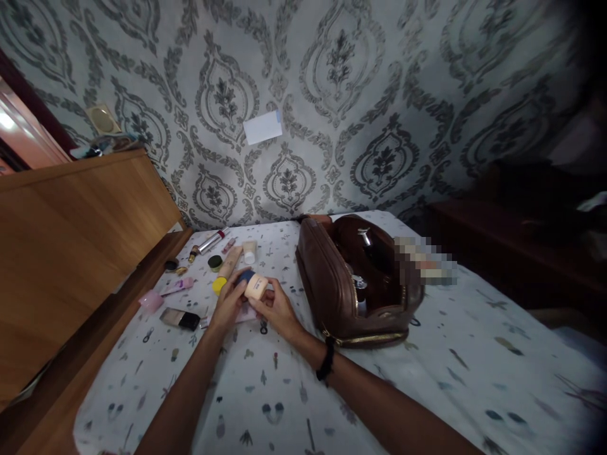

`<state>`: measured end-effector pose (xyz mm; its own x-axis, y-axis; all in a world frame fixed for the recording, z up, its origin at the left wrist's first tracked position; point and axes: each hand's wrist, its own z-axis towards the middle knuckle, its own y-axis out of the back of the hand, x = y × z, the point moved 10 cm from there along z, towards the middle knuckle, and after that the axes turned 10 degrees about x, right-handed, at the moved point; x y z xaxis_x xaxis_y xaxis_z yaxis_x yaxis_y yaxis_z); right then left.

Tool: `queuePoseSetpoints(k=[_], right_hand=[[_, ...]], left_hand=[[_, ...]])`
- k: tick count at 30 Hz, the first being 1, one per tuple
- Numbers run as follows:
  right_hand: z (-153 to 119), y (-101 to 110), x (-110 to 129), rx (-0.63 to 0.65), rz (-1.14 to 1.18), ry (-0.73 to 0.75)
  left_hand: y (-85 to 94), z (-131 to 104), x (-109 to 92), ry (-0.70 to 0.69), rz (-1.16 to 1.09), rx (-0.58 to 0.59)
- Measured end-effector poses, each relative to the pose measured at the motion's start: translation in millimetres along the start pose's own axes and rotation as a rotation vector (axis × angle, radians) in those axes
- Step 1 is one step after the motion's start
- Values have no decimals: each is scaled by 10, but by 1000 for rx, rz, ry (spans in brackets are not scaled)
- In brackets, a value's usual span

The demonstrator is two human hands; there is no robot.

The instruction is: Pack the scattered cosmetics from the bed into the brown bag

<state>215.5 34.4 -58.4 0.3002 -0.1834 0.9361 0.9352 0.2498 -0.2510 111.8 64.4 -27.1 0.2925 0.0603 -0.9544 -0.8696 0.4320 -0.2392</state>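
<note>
Between both hands is a small cream-coloured jar (257, 287) with a dark blue lid (245, 276). My left hand (228, 304) is closed round the lid end. The fingers of my right hand (279, 308) grip the pale body of the jar, and a black band circles that wrist. Just beyond my left hand lie a beige tube (230, 262) and a round yellow lid (219, 285). A pink item (246, 313) lies partly hidden beneath my hands. To the right, a brown leather toiletry bag (322, 278) stands unzipped, with bottles (361, 294) inside.
Several cosmetics lie on the patterned sheet at left: a foundation bottle with a black cap (180, 318), a pink tube (176, 286), a dark green jar (215, 263), a white-capped tube (249, 253). A wooden board (90, 253) borders the left; a papered wall (294, 95) rises behind.
</note>
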Motion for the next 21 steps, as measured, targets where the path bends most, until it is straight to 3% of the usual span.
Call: queuePoseSetpoints(k=[6,12,21], right_hand=[[-3,26,4,-16,2,21],[22,66,-26,-45,3,26],[5,76,-20,-58,10,41]], left_hand=[[-1,-11,-27,-26,-19,10],[79,11,52,-6,-28,-96],[15,20,-2,26,-13,-116]])
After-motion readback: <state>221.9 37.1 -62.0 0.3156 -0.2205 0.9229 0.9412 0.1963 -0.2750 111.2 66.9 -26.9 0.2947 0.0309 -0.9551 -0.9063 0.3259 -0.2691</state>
